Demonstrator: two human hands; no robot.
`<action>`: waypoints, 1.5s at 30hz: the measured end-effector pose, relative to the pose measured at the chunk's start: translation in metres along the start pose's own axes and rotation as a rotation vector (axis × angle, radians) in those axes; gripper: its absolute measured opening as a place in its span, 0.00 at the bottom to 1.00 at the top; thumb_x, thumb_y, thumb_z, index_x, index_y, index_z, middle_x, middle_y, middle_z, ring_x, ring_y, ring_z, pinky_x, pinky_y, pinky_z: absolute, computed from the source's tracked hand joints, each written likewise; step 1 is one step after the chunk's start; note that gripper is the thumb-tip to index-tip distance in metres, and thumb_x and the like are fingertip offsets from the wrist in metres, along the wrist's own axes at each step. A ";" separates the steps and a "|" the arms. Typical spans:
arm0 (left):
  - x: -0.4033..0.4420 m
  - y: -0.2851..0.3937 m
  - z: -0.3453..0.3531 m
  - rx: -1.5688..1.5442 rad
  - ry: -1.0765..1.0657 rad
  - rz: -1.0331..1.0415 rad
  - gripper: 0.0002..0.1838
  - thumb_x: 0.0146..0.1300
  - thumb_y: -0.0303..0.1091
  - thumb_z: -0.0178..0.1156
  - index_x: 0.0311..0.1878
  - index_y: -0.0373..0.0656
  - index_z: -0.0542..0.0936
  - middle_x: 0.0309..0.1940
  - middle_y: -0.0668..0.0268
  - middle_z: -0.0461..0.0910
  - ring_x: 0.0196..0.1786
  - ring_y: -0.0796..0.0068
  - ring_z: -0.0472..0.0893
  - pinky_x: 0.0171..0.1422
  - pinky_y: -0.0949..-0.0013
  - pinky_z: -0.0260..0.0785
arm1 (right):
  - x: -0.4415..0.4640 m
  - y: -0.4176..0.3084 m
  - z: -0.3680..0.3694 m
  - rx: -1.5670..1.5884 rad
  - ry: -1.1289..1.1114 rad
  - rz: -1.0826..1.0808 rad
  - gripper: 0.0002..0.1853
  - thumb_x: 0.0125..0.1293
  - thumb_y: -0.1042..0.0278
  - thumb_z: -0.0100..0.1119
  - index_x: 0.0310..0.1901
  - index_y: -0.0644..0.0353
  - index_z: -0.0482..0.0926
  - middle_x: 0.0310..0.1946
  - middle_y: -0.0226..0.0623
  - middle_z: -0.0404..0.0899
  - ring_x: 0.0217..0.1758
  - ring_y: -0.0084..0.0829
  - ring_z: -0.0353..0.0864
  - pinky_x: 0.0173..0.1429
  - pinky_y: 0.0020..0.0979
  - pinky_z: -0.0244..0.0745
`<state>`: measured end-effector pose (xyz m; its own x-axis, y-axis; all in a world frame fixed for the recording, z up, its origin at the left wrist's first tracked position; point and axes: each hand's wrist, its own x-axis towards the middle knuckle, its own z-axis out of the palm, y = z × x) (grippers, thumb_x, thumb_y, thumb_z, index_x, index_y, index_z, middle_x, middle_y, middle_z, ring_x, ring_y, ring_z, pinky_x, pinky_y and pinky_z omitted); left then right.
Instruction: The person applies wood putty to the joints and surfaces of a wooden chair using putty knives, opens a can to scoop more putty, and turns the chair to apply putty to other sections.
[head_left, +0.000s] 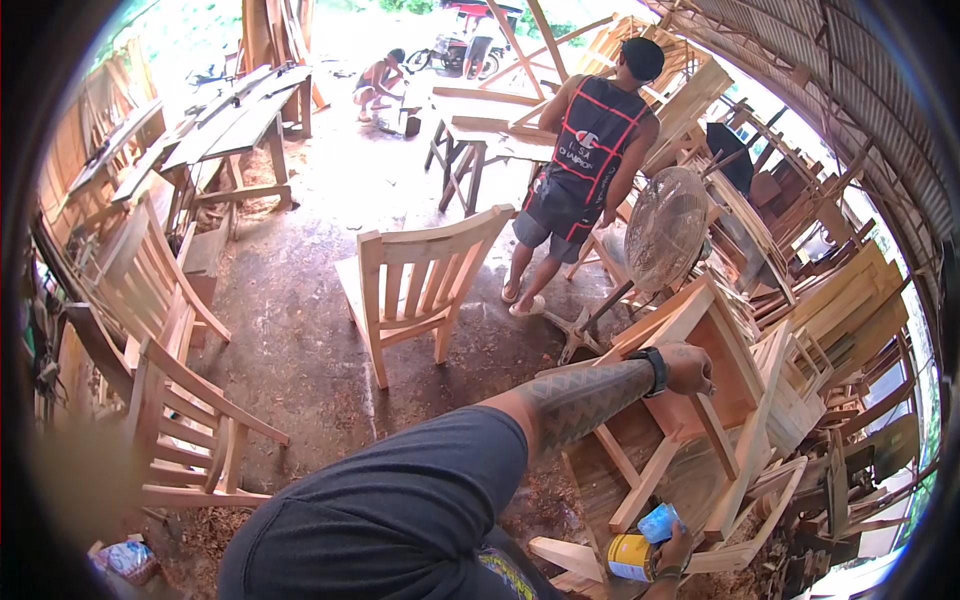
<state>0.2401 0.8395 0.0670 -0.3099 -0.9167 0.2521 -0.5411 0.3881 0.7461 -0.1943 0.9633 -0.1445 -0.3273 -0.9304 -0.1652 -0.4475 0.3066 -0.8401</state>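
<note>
My left hand point(690, 370), with a dark watch on the wrist, is closed over an unfinished wooden chair point(715, 440) that lies tipped on its side. Whatever its curled fingers hold is hidden. Low in the view, my right hand point(676, 550) is closed on a light blue piece point(659, 523), sponge or cloth. A yellow can point(631, 557) with a white label sits against that same hand, beside the chair's legs.
A person point(595, 150) stands facing away near a pedestal fan point(667, 228). Another crouches point(378, 85) farther off. An upright wooden chair point(425, 285) stands mid-floor, more chairs point(190, 430) at left. Workbenches point(235, 120), stacked lumber point(850, 310) and shavings surround the area.
</note>
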 end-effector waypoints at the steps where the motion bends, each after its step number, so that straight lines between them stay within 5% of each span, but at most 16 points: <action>1: 0.000 0.000 0.000 0.001 -0.004 0.000 0.21 0.65 0.56 0.68 0.50 0.50 0.90 0.49 0.60 0.90 0.57 0.57 0.86 0.64 0.55 0.75 | 0.000 0.000 0.000 -0.009 0.005 0.003 0.21 0.74 0.48 0.57 0.45 0.62 0.76 0.23 0.34 0.72 0.08 0.28 0.65 0.08 0.30 0.54; 17: 0.000 -0.004 0.003 0.019 0.044 0.054 0.21 0.66 0.55 0.67 0.48 0.47 0.90 0.46 0.59 0.90 0.53 0.56 0.87 0.62 0.56 0.77 | -0.013 -0.018 0.001 -0.027 0.020 0.074 0.19 0.77 0.54 0.57 0.50 0.66 0.78 0.25 0.33 0.73 0.12 0.25 0.66 0.11 0.30 0.56; 35: 0.001 -0.002 0.001 -0.012 -0.019 -0.006 0.22 0.65 0.57 0.68 0.51 0.51 0.90 0.50 0.61 0.89 0.59 0.57 0.85 0.66 0.55 0.74 | 0.004 0.007 -0.006 0.025 -0.046 -0.006 0.22 0.76 0.52 0.58 0.50 0.69 0.77 0.33 0.40 0.79 0.18 0.29 0.76 0.13 0.31 0.64; 41: -0.002 0.000 0.000 0.020 0.019 0.036 0.21 0.66 0.55 0.68 0.49 0.48 0.90 0.46 0.58 0.90 0.53 0.55 0.87 0.62 0.55 0.76 | -0.008 -0.009 -0.003 -0.038 -0.012 0.025 0.24 0.76 0.52 0.58 0.51 0.71 0.76 0.32 0.41 0.79 0.17 0.30 0.76 0.13 0.32 0.63; 45: -0.002 0.002 -0.002 0.016 -0.021 -0.030 0.23 0.64 0.58 0.68 0.51 0.52 0.90 0.51 0.63 0.89 0.60 0.58 0.85 0.67 0.56 0.73 | -0.007 -0.010 -0.002 -0.062 -0.005 0.025 0.24 0.76 0.51 0.57 0.51 0.72 0.76 0.31 0.41 0.79 0.16 0.32 0.76 0.12 0.32 0.64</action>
<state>0.2409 0.8419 0.0697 -0.3093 -0.9260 0.2166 -0.5632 0.3619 0.7429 -0.1889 0.9670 -0.1338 -0.3352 -0.9230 -0.1888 -0.4902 0.3420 -0.8017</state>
